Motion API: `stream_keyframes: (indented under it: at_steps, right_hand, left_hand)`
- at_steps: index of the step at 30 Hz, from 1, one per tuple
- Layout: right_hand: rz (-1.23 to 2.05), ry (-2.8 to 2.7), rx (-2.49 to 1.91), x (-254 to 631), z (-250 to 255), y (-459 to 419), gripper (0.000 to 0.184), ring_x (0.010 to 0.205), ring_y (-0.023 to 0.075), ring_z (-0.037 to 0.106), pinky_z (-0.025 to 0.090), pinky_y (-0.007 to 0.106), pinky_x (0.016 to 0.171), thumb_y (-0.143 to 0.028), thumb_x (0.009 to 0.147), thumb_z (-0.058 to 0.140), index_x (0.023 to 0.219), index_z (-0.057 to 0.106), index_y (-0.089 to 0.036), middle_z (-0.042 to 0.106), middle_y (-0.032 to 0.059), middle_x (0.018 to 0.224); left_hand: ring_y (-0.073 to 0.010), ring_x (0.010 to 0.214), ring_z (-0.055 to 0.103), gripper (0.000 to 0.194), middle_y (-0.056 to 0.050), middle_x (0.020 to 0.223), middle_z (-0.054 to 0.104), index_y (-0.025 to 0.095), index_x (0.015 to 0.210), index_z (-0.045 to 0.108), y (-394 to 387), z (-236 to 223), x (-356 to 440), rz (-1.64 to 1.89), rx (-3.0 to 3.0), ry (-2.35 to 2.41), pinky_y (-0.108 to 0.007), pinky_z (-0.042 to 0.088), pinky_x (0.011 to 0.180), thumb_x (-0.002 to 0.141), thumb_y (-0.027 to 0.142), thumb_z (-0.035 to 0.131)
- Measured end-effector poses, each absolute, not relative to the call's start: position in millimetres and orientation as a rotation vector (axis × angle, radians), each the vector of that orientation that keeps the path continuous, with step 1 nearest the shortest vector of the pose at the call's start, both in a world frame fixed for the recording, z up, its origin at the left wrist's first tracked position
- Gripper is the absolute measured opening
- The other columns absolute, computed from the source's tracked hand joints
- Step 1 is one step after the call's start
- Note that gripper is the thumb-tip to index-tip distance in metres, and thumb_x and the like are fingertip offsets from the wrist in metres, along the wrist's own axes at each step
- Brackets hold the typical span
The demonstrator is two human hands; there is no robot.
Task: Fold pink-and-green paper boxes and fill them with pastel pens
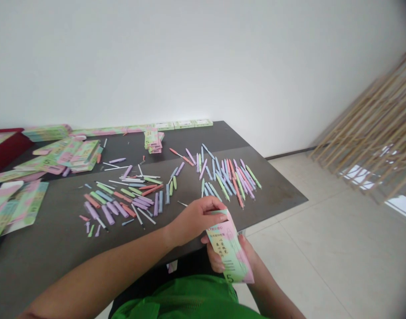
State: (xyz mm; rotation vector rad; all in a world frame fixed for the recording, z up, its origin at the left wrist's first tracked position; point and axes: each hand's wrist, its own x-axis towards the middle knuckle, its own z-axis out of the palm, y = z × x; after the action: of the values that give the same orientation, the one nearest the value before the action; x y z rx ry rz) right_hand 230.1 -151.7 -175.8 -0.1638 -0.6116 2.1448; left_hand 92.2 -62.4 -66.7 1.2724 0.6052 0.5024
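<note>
Between my hands, just off the table's front edge, is a small pink and green printed carton with a "5" near its lower end. My left hand pinches its upper end, thumb across the top. Wrapped around the lower part from behind is my right hand, with fingers showing on the left side and the palm hidden behind the carton. Assembled pastel pens lie in a group just beyond my hands. Left of them are loose pen barrels, white refills and small clips.
A stack of filled-looking cartons stands mid-table. Flat cartons pile up at the left, beside a red box. Boxes line the wall. The dark table ends at the right; bamboo poles lean beyond.
</note>
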Motion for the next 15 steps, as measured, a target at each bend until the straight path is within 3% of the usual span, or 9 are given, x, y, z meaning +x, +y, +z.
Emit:
stream_keyframes:
  at_steps: [3,6,10,12,15]
  right_hand:
    - [2.170,-0.583,-0.156,230.1,-177.7,-152.3,0.083,0.057,0.0118,0.046,0.032,0.024,0.054,-0.072,0.070,0.063,0.122,0.057,-0.008,0.054,0.0031,0.074]
    - [2.180,-0.548,-0.178,229.5,-179.1,-154.1,0.082,0.058,0.0115,0.046,0.031,0.024,0.055,-0.073,0.071,0.061,0.121,0.056,-0.008,0.054,0.0031,0.074]
    - [2.158,-0.494,-0.187,229.0,-178.4,-156.3,0.081,0.058,0.0106,0.043,0.031,0.024,0.055,-0.074,0.070,0.062,0.117,0.056,-0.008,0.053,0.0027,0.075]
    - [2.144,-0.473,-0.190,229.1,-177.3,-156.8,0.078,0.057,0.0104,0.042,0.031,0.024,0.055,-0.075,0.071,0.059,0.112,0.058,-0.009,0.052,0.0026,0.075]
    - [2.137,-0.459,-0.216,229.0,-176.0,-157.0,0.074,0.056,0.0101,0.041,0.031,0.024,0.054,-0.076,0.071,0.057,0.107,0.059,-0.011,0.052,0.0024,0.074]
  left_hand:
    - [-0.0062,0.049,0.052,0.021,-0.003,0.077,0.065,0.013,0.088,0.062,-64.2,-74.3,91.7,0.567,1.327,0.602,-0.016,0.039,0.042,0.077,0.030,0.069]
    - [-0.0078,0.056,0.056,0.022,-0.010,0.099,0.069,0.012,0.088,0.067,-67.0,-82.4,89.3,0.636,1.362,0.652,-0.018,0.042,0.045,0.079,0.032,0.067]
    - [-0.0093,0.056,0.056,0.035,-0.010,0.103,0.070,0.016,0.115,0.066,-70.3,-86.9,82.9,0.549,1.516,0.641,-0.020,0.044,0.047,0.091,0.035,0.051]
    - [-0.0156,0.078,0.064,0.038,-0.010,0.113,0.068,0.019,0.125,0.062,-70.3,-87.3,79.5,0.575,1.701,0.585,-0.025,0.052,0.063,0.093,0.032,0.045]
    - [-0.0215,0.113,0.057,0.040,-0.009,0.132,0.059,0.021,0.129,0.058,-68.0,-89.8,76.4,0.644,1.893,0.525,-0.031,0.050,0.091,0.093,0.026,0.043]
